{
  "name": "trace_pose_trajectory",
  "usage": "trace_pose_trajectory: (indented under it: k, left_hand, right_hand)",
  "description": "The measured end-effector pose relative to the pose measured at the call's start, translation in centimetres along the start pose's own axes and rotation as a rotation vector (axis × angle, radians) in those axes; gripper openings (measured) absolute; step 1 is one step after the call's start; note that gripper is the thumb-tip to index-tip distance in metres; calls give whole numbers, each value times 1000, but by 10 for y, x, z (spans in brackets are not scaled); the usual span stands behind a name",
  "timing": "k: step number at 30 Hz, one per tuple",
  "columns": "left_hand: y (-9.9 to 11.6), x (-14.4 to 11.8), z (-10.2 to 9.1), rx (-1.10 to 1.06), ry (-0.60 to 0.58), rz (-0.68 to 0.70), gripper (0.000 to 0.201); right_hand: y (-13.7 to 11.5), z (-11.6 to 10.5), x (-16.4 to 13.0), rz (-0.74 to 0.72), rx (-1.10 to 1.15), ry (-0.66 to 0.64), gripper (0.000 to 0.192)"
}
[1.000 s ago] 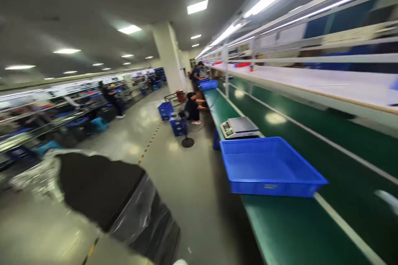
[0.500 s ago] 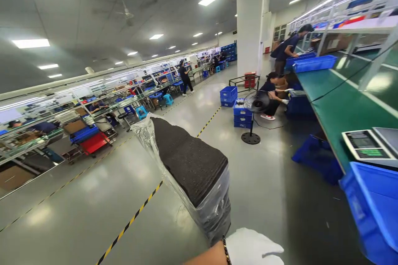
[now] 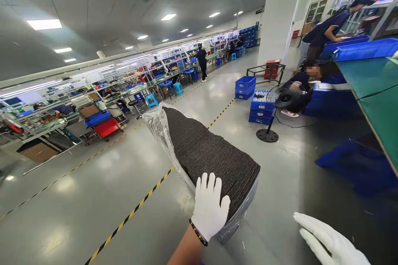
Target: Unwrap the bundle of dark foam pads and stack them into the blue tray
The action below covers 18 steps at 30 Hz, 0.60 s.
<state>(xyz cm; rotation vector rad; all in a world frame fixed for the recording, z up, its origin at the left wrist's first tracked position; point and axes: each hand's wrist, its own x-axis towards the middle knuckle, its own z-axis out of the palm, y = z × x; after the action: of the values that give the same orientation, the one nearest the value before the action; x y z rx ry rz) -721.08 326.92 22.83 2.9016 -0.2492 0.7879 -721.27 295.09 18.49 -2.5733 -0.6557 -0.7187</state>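
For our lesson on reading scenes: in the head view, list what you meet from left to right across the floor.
Red trolley → black foam stack in clear plastic → black pedestal fan → green workbench.

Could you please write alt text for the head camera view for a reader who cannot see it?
A white-gloved left hand rests on a stack of dark foam sheets in a clear plastic bag, while the gloved right hand hangs open beside it. Beyond are a floor fan, blue crates and a green workbench.
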Motion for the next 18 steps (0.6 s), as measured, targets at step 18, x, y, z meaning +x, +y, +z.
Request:
trace_pose_trajectory:
  k: [18]
  left_hand:
    - [-16, 20, 2, 85, -143, -97, 43]
  right_hand:
    - [-66, 76, 112, -441, -71, 98, 37]
